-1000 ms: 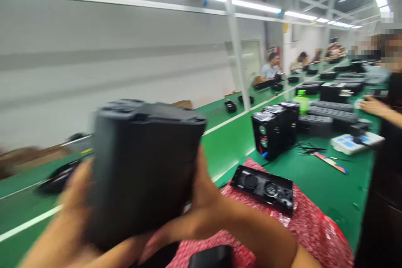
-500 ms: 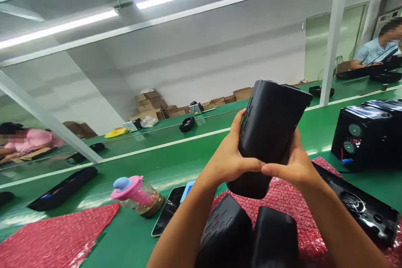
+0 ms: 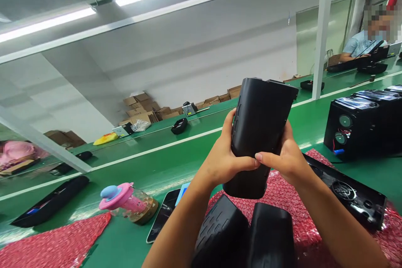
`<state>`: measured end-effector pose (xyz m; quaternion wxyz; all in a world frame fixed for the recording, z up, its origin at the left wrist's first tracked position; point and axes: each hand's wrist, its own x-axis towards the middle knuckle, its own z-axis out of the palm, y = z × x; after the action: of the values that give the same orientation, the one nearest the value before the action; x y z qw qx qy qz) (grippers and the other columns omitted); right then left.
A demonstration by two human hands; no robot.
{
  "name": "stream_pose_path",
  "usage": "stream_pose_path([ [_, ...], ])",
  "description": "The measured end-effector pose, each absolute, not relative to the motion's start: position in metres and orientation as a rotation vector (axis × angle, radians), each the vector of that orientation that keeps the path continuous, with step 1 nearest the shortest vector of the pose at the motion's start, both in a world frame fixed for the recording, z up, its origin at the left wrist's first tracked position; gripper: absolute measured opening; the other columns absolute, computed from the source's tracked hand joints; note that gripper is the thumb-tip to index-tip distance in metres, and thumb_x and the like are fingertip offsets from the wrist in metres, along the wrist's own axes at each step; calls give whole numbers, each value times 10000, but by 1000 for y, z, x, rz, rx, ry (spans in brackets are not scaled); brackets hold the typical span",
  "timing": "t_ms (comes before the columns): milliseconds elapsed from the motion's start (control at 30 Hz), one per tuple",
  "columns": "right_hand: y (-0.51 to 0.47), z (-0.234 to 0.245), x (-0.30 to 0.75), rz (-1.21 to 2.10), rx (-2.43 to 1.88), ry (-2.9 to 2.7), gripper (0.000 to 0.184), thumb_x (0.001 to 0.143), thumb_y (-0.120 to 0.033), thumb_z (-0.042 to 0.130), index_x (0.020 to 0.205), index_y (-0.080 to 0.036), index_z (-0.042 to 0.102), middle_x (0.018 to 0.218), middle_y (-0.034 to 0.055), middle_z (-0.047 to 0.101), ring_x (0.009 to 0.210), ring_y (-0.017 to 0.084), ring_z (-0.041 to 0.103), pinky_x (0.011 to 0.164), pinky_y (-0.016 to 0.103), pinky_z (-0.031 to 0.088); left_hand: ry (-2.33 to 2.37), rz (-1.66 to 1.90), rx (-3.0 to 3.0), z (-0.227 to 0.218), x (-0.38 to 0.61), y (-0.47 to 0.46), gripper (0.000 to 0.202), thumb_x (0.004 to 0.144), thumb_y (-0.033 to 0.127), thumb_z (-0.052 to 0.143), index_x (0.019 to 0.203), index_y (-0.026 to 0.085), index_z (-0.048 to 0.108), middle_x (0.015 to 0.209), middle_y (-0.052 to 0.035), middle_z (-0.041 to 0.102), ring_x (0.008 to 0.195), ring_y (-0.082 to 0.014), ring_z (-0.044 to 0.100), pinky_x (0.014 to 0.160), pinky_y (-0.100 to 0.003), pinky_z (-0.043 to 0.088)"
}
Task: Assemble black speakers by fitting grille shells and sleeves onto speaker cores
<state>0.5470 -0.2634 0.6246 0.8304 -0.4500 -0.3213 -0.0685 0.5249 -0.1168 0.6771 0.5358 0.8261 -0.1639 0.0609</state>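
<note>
Both my hands hold up a black plastic speaker housing point(image 3: 262, 117), tilted a little to the right. My left hand point(image 3: 224, 155) grips its left side and my right hand point(image 3: 284, 155) its right side. The two thumbs meet across the near face; the other fingers are mostly hidden behind it. Below stand two more black housings, one with slotted vents point(image 3: 220, 228) and a smooth one point(image 3: 271, 234). They are close to red bubble wrap point(image 3: 295, 209). A glossy black panel with a round emblem point(image 3: 345, 192) lies to the right of my right hand.
Black speaker boxes with wired round drivers point(image 3: 354, 134) stand at right. Left of my arms are a phone point(image 3: 161, 217), a pink-lidded cup point(image 3: 128, 205) and another bubble wrap sheet point(image 3: 56, 238). Behind runs a green conveyor point(image 3: 150, 161) carrying black parts. Co-workers sit at far left and right.
The view has turned slightly, so most of the scene shifts left. My hands keep the same two-handed grip on the housing, and its tilt has barely changed.
</note>
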Motion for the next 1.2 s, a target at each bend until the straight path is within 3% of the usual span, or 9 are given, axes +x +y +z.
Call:
stream_pose_path([
  [300,-268,630,540,-147,-971,-667,768,687,-88,672,1295,-263,237,1205,51,550,1086,220,571,985,423,480,-364,88,1918,680,519,-123,1088,547,193,764,1424,322,132,1130,-27,553,896,-227,588,747,-334,513],
  [767,-266,629,541,-179,-968,-673,777,674,-97,687,1299,-259,254,1203,41,544,1091,210,563,987,393,481,-360,86,1890,678,520,-121,1108,527,180,765,1431,323,141,1180,-40,534,917,-230,580,775,-348,507],
  [1200,-262,627,540,-178,-948,-649,738,683,-79,695,1272,-268,294,1187,25,552,1078,193,571,968,365,498,-366,105,1928,677,520,-119,1095,537,187,758,1427,346,139,1095,-11,563,885,-231,580,747,-355,512],
])
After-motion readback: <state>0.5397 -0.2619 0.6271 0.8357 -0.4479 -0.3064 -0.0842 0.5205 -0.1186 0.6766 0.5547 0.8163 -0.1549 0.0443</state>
